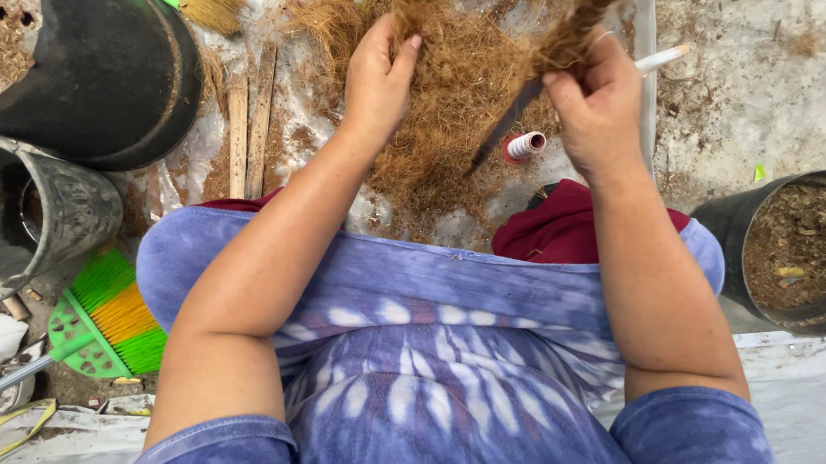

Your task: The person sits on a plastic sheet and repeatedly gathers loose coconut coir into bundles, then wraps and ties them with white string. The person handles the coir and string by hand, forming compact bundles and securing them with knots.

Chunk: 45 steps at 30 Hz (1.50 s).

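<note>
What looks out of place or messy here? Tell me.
Loose brown fibre is strewn across the plastic sheet. A thread spool lies tipped on its side near the right hand. Nothing looks broken.

Brown coconut fibre pile (454,107) on plastic sheet; twisted fibre bundle (576,26) raised upright.

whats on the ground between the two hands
In the head view, between the left hand and right hand lies the brown fibre pile, with a dark blade slanting across it.

fibre pile (444,99) ahead; broom (107,323) left, pot (800,249) right
</note>
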{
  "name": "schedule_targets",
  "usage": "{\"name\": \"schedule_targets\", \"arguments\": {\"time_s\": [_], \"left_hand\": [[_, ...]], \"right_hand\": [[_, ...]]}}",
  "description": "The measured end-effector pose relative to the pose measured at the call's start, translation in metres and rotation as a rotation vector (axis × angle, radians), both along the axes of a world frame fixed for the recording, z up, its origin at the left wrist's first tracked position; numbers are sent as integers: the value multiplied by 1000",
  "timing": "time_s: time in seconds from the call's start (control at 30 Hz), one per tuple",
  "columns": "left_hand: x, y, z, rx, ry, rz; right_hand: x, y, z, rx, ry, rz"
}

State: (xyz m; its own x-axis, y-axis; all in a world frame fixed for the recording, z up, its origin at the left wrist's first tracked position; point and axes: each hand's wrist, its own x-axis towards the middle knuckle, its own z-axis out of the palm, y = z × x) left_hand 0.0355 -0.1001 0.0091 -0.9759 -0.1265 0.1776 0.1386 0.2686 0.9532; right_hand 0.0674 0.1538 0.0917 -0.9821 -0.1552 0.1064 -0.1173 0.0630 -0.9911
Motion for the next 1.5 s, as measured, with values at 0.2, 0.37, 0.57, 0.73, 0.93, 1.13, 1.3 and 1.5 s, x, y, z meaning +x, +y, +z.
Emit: {"name": "schedule_targets", "arguments": {"time_s": [0.2, 0.37, 0.57, 0.73, 0.93, 1.13, 1.3, 1.5], "left_hand": [[-2, 14, -26, -55, 120, 138], [-37, -18, -22, -57, 173, 462], [-44, -49, -17, -52, -239, 390], [-19, 10, -32, -201, 2, -120], [13, 9, -27, 457, -230, -473], [19, -5, -28, 813, -381, -420], [19, -14, -24, 973, -406, -526], [29, 4, -6, 761, -299, -558]], "right_hand": [[9, -20, -1, 61, 12, 171], [11, -24, -4, 48, -20, 154], [4, -30, -9, -99, -8, 198], [-4, -39, -18, -176, -21, 240], [-20, -48, -15, -255, 58, 308], [-25, -37, -8, -362, -83, 262], [-26, -34, -8, -365, -133, 260], [-26, -47, -10, -475, -176, 292]]}}
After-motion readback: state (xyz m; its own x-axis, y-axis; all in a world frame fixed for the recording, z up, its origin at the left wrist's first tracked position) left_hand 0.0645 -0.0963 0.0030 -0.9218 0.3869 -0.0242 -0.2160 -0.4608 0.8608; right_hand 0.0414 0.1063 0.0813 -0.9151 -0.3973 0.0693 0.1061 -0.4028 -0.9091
